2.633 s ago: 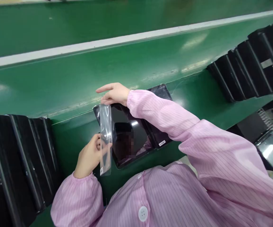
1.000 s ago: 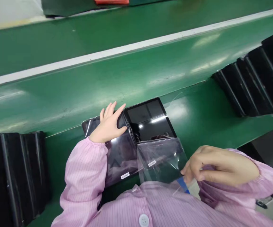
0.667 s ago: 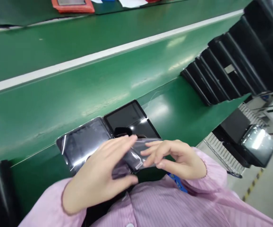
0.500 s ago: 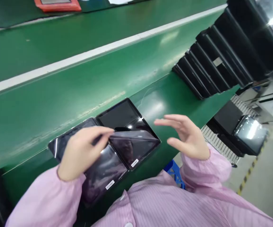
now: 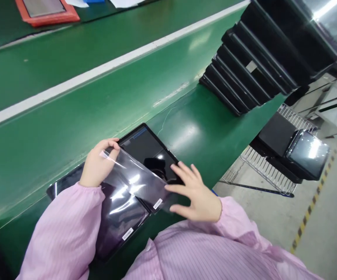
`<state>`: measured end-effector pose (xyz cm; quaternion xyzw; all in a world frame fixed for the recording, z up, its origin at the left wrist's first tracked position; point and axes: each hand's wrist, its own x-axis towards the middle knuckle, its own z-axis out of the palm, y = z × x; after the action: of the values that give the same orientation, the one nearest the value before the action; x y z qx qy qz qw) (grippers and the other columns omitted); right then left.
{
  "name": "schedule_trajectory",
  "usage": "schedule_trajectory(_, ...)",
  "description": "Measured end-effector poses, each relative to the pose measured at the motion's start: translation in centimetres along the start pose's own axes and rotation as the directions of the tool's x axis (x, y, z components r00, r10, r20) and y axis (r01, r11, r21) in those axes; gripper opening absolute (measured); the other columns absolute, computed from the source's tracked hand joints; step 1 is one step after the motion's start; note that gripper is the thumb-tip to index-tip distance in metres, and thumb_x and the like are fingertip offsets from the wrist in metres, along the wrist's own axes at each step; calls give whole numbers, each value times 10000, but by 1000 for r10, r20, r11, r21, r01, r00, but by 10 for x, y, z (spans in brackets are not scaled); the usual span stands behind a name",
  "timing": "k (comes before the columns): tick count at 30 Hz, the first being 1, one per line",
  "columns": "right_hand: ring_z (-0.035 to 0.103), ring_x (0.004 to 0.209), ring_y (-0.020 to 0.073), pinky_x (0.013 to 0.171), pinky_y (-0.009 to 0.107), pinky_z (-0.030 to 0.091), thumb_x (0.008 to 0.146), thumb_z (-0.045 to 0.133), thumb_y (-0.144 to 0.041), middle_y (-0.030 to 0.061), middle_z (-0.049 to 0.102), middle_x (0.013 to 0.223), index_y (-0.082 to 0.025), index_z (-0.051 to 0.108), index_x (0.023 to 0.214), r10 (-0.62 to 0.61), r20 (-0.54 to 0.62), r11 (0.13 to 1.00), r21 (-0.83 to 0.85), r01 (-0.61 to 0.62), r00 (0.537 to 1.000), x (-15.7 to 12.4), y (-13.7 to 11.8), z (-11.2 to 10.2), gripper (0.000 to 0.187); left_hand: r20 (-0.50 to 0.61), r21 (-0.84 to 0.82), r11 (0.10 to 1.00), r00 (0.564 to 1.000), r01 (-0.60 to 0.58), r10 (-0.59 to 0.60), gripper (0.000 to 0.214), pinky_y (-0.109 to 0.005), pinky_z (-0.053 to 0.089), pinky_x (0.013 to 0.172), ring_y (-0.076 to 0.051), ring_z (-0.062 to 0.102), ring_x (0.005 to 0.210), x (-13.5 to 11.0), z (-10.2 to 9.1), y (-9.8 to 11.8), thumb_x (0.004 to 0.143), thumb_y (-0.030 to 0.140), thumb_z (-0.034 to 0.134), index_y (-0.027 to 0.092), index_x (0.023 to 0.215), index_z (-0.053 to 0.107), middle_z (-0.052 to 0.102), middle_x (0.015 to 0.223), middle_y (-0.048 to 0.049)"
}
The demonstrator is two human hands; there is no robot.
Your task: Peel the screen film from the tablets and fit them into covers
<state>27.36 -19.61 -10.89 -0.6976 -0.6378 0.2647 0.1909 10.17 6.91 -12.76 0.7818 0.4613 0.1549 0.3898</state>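
Note:
Two black glossy tablets lie side by side on the green bench, the right tablet [image 5: 146, 149] and the left tablet [image 5: 118, 217], each with a small white label near its front edge. My left hand [image 5: 98, 167] pinches the far corner of a clear plastic film [image 5: 133, 181] that stretches across the two tablets. My right hand [image 5: 196, 194] lies with fingers spread on the right tablet's near edge, holding nothing.
A row of black trays [image 5: 253, 66] stands on edge at the right end of the green bench [image 5: 203, 128]. A red tray [image 5: 47, 11] sits beyond the white stripe. Below right, black devices [image 5: 299, 153] rest on a wire rack over a grey floor.
My left hand took hold of the film and now pulls it up towards the tablets' far edge. My right hand dropped from mid-air onto the right tablet. The view swung right.

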Motion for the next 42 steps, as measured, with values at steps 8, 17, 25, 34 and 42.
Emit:
schedule_trajectory(8, 398, 1423, 291, 1169, 570, 217, 938, 543, -289, 220, 466, 1490, -203, 669, 1261, -337, -41, 920, 199, 338, 941, -4, -2, 30, 357, -157, 159, 987, 988, 29, -3, 139, -455, 485, 938, -283, 666, 1001, 8, 32, 4, 778, 243, 507, 242, 897, 579, 689, 1167, -66)
schedule_trajectory(17, 493, 1361, 211, 1165, 423, 299, 938, 484, -373, 195, 528, 1442, -122, 535, 1383, -417, -75, 641, 682, 352, 906, 4, 10, 25, 513, -169, 306, 951, 985, 34, 19, 160, -461, 485, 935, -275, 681, 1043, 4, 35, 13, 808, 161, 418, 236, 914, 513, 702, 1202, -27)
schedule_trajectory(25, 373, 1443, 200, 1185, 325, 279, 963, 450, -259, 157, 488, 1493, -88, 565, 1337, -729, 117, 590, 606, 533, 675, 53, -30, 41, 428, -94, 421, 906, 996, 39, 1, 511, -532, 439, 1019, -338, 627, 1170, 5, 35, 18, 834, 190, 389, 127, 1334, 471, 643, 1297, -115)
schedule_trajectory(34, 425, 1409, 187, 1229, 376, 172, 947, 504, -163, 107, 527, 1468, -105, 519, 1363, -687, 246, 620, 689, 375, 684, 68, -43, 49, 420, 34, 482, 870, 995, -98, 94, 528, -502, 444, 961, -313, 605, 1168, 6, 29, 13, 876, 216, 300, 140, 1358, 504, 690, 1084, -33)
schedule_trajectory(42, 703, 1032, 145, 981, 247, 487, 933, 574, -201, 147, 746, 1115, -49, 638, 1180, -648, 79, 388, 890, 240, 757, 69, -4, 15, 297, -52, 486, 871, 992, -76, 116, 471, -465, 484, 894, -302, 683, 895, 6, 36, 10, 800, 122, 381, 162, 1237, 549, 666, 797, -57)
